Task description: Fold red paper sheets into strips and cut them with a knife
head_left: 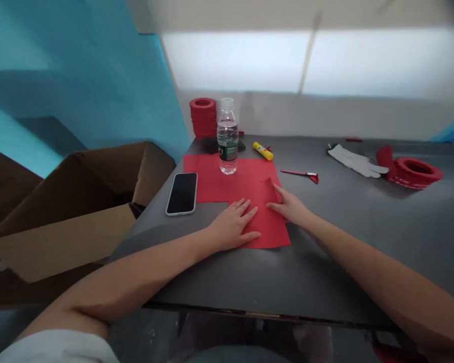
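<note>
My left hand (232,225) lies flat on a sheet of red paper (267,237), its fingers spread. Against the sheet's right side, my right hand (289,205) has its thumb and fingers about a small raised piece of red paper (271,190). Whether that piece is a folded flap or separate is hard to tell. Behind both hands, more red paper (212,181) lies flat, with an upright water bottle (227,138) on it. A smartphone (182,194) rests left of the paper, its screen dark.
Right of the paper lie a yellow glue stick (263,151), a thin pink-handled tool (297,173), a white glove (353,159) and a red ring-shaped stack (416,172). Another red stack (203,120) stands by the wall. An open cardboard box (71,237) sits beside the grey table (227,287).
</note>
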Tool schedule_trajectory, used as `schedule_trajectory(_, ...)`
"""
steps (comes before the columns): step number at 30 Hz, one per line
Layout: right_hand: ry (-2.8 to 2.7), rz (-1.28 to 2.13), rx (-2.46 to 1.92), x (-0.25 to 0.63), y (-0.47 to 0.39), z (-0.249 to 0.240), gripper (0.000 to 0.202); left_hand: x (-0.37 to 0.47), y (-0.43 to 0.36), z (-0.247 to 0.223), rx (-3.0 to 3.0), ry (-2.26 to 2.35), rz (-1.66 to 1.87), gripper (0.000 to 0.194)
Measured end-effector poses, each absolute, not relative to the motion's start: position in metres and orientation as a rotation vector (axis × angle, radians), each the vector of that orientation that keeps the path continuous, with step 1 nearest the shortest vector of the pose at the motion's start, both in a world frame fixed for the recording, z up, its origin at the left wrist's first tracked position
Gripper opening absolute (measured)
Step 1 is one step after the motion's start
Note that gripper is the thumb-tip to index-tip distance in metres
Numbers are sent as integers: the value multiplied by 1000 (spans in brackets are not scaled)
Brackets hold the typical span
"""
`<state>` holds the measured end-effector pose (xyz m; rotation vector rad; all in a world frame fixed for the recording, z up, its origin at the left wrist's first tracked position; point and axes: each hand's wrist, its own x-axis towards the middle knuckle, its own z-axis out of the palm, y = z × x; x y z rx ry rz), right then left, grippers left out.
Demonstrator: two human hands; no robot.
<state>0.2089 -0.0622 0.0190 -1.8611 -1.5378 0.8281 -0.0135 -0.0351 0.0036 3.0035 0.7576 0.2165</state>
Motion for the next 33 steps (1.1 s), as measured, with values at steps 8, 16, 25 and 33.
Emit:
schedule_trajectory(8, -1380, 640, -1592, 196, -57, 13, 51, -8, -26, 10, 3038, 666, 304, 56)
schedule_trajectory(16, -1698, 287, -1438, 189, -51, 2, 43, -1, -18, 6, 2956, 666, 378, 43)
schedule_trajectory(25, -2099, 348, -1390, 187, -51, -3, 47, -8, -4, 10, 2850, 582, 377, 31)
schedule_trajectory(33, -2286, 249, -1496, 186, -51, -8, 47, -11, 10, 4, 2837, 590, 513, 20)
